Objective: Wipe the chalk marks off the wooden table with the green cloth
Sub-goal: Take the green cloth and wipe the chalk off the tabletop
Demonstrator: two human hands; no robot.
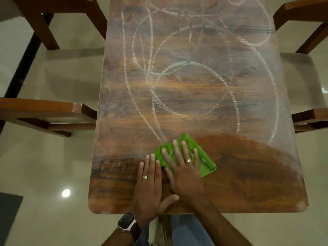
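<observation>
Wooden table (230,183) is viewed from above, near edge at the bottom of the frame.

Green cloth (204,162): folded into a pad, lying flat on the near part of the tabletop, slightly right of centre. It is pressed down by the right hand (184,173), whose fingers (184,150) are spread and straight across the cloth; nothing is gripped or pinched. The heel of that hand sits on bare wood just behind the cloth.

Left hand (149,185): laid flat on the table just left of the cloth, fingers straight and together, fingertips at the cloth's left edge; actual contact with the cloth cannot be told. Nothing is held. A smartwatch (126,221) is worn on this wrist, and a ring is seen on each hand.

Progress: a darker, clean-looking patch of wood is seen to the right of the cloth and along the near edge, judged to be already wiped. Chalk marks (177,71), in loops and long curved lines, cover the middle and far part of the table, with a pale dusty haze over much of it. Faint streaks also remain near the left front. The job is judged to be at an early stage; most of the surface is left to be wiped.

Wooden chairs (53,110) are tucked in along both long sides, on a glossy tiled floor (53,166).
</observation>
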